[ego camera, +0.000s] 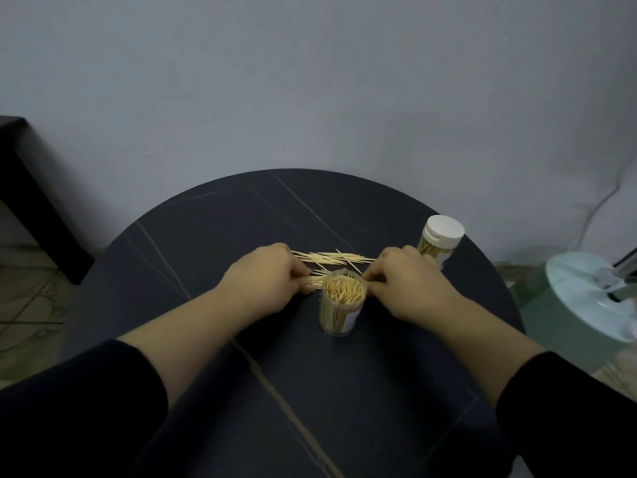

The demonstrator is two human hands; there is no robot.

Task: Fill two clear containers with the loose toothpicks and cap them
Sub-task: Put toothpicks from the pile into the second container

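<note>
An uncapped clear container (339, 310) stands upright in the middle of the round dark table (241, 219), packed with toothpicks. Just behind it, loose toothpicks (331, 258) lie scattered on the table. My left hand (267, 281) is left of the container, its fingers curled round a small bundle of toothpicks. My right hand (406, 284) is right of the container, fingertips pinching at the toothpicks behind it. A second clear container (437, 241) with a white cap stands at the back right, full of toothpicks.
A dark piece of furniture (31, 198) stands to the left of the table. A pale round lamp base (586, 294) and a cable sit low on the right. A grey wall rises behind the table.
</note>
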